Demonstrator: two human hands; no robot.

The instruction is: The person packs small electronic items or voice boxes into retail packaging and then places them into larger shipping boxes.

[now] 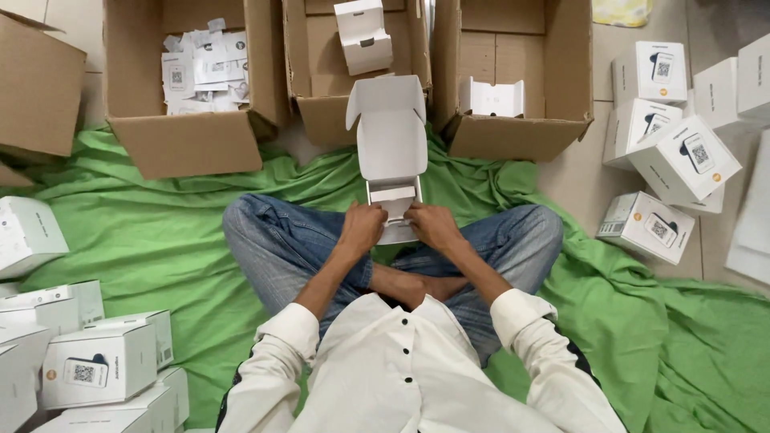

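Green cloth [160, 232]: spread over the floor, under crossed legs.
Three brown cardboard cartons [184, 144]: open, just ahead of the knees.
Small white cardboard box [391, 136]: on the lap, lid flipped up; best kept steady and level.
Left hand [362, 227]: pinching box's near left edge.
Right hand [431, 224]: pinching near right edge; matching pressure advisable.

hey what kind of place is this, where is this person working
Likely an informal packing or unpacking spot on a floor, not a proper workbench. The person sits cross-legged on a green cloth, both hands on an open white box, with three brown cartons ahead and stacks of small white boxes on either side.
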